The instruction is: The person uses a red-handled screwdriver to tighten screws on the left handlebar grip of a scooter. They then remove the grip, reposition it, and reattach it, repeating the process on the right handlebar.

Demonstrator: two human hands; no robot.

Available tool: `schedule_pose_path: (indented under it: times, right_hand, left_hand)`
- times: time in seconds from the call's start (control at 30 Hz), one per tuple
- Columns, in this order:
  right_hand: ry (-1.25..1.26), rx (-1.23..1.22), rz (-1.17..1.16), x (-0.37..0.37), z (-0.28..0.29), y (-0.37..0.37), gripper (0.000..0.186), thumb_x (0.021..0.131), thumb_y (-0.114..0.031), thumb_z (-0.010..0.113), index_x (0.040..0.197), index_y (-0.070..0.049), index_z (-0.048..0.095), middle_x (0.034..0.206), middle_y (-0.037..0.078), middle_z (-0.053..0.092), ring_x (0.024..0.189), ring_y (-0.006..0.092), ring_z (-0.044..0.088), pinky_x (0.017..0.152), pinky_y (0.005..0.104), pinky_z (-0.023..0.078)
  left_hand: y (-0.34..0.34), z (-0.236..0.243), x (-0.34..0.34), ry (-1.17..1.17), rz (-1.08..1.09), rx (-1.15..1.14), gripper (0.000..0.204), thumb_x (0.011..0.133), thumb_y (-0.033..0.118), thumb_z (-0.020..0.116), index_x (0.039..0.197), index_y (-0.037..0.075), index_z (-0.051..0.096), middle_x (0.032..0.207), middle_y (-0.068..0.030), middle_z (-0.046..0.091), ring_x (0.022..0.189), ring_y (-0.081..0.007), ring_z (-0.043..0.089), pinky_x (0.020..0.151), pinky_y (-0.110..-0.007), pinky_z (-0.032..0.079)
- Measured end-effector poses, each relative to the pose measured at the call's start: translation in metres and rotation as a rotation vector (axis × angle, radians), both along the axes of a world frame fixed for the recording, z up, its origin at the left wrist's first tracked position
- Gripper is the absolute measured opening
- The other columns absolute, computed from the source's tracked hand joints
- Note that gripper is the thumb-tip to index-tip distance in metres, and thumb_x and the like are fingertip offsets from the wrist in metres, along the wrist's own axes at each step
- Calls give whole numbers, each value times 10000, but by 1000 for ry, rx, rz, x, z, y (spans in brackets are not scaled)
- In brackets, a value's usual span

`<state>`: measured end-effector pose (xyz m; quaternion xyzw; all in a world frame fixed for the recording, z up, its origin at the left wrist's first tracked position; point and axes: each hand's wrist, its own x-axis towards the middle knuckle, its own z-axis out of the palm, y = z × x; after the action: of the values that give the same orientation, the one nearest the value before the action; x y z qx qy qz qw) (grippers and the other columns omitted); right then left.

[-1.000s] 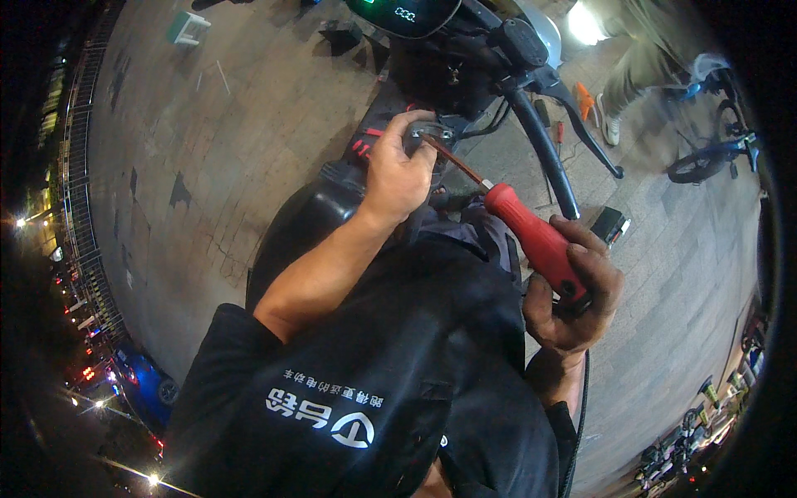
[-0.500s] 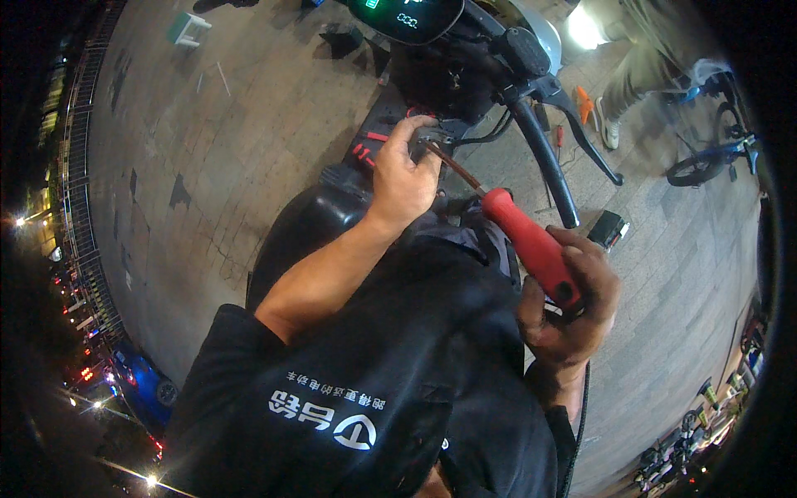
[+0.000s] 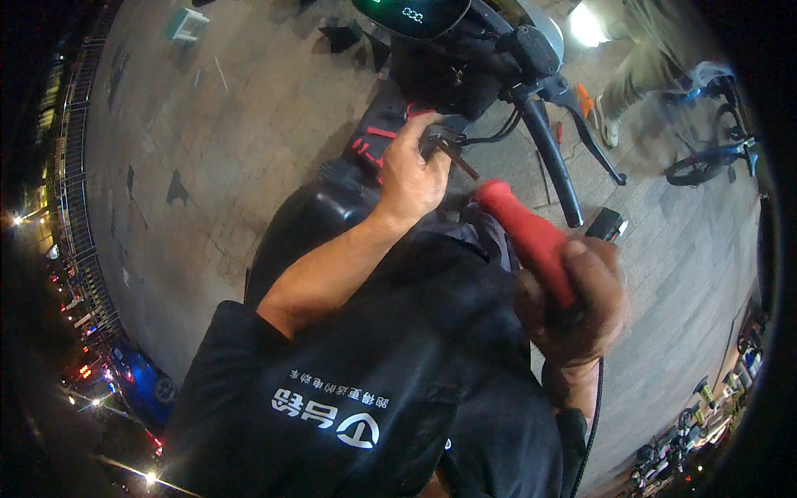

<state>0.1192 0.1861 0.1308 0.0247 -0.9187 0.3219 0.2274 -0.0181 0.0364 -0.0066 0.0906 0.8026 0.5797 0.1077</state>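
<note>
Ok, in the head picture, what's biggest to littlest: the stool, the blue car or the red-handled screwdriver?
1. Red-handled screwdriver, looking biggest because it's close to the camera.
2. Blue car, partly in the dark.
3. Stool, upper left.

A: What is the screwdriver handle [image 3: 531,236] made of?
B: Smooth red plastic, softly shiny; the shaft [image 3: 459,160] is dull brownish metal.
A: And the scooter seat [image 3: 309,214]?
B: Smooth, glossy black. The shirt [image 3: 332,344] is matt black cloth; the paving [image 3: 220,158], rough and stone-like.
</note>
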Motion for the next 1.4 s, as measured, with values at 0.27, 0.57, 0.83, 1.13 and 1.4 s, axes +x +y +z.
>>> schedule_pose_path:
  times: [0.27,0.57,0.83,1.13,1.4]
  right_hand:
    - [21,-147,-2,3,-13,-2,639,644,-238,890,1121,-97,489,996,192,650,804,346,679,627,394,559]
    - [241,-335,-78,29,-10,18,438,921,-436,613,1128,-80,463,1019,241,655,928,338,643,808,447,514]
    - [75,-449,-17,49,-52,25,198,768,-127,736,906,-71,606,870,151,651,799,309,653,720,426,534]
    - [-683,-357,67,-22,-117,-11,380,722,-309,776,886,12,655,746,204,651,726,377,654,654,416,516]
    - [-707,-510,40,-19,-127,-9,365,696,-296,765,805,27,632,690,216,635,674,390,646,610,422,501]
  left_hand:
    - [-3,-1,-6,120,-48,-8,281,861,0,599,1141,-14,589,935,-106,653,860,-158,620,784,-278,492]
    - [-10,-10,-9,-579,-68,520,414,840,27,588,1246,-7,515,1025,-115,623,873,-204,635,759,-354,551]
    - [-20,1,-12,-694,-188,625,538,851,9,527,1366,-1,371,1106,-161,603,896,-276,662,797,-433,567]
    - [-1,-4,8,-758,-137,726,487,886,-8,513,1360,4,400,1151,-132,607,1006,-275,639,929,-432,519]
    - [1,-11,18,-622,-121,631,513,885,11,562,1367,-3,387,1167,-146,592,1018,-266,634,933,-419,518]
